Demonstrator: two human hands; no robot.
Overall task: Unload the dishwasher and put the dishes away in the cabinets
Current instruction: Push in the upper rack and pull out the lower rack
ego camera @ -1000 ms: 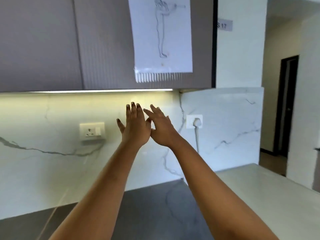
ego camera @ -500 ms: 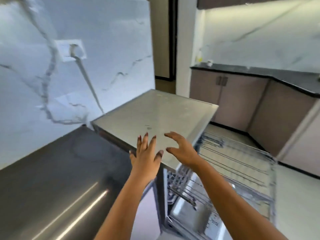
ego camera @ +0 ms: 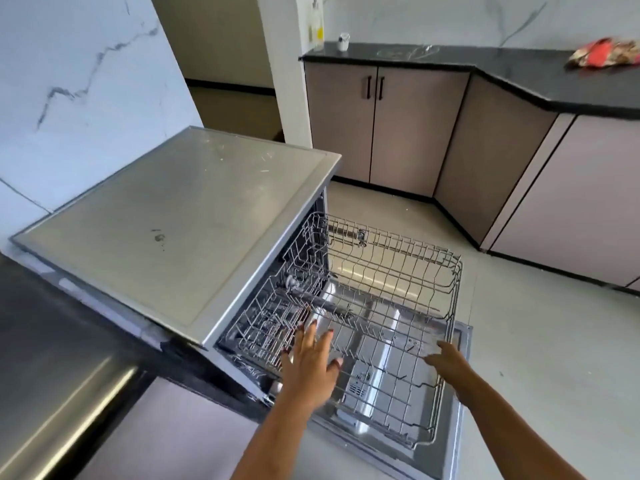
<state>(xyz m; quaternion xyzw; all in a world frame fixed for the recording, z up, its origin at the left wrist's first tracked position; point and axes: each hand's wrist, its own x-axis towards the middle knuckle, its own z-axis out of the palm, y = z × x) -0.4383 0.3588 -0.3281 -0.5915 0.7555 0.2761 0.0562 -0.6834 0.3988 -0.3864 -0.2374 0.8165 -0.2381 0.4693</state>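
Observation:
The dishwasher (ego camera: 180,223) stands open with its grey flat top to my left and its door (ego camera: 450,445) folded down. A wire upper rack (ego camera: 398,282) is pulled out over the door, and I see no dishes in it. My left hand (ego camera: 310,367) hovers over the rack's near left part, fingers spread, holding nothing. My right hand (ego camera: 446,358) reaches toward the rack's near right rim, fingers apart and empty. Whether either hand touches the wire I cannot tell.
A dark steel counter (ego camera: 52,358) lies at lower left. Beige base cabinets (ego camera: 374,126) with black handles line the far wall under a black countertop (ego camera: 519,64), which carries a bottle (ego camera: 316,22), a small white cup (ego camera: 344,41) and a red cloth (ego camera: 602,53). Pale floor (ego camera: 536,341) stretches to the right.
My view has swung from the wall cabinets down and right to the open dishwasher. Both hands have dropped from in front of the wall to just over the pulled-out rack.

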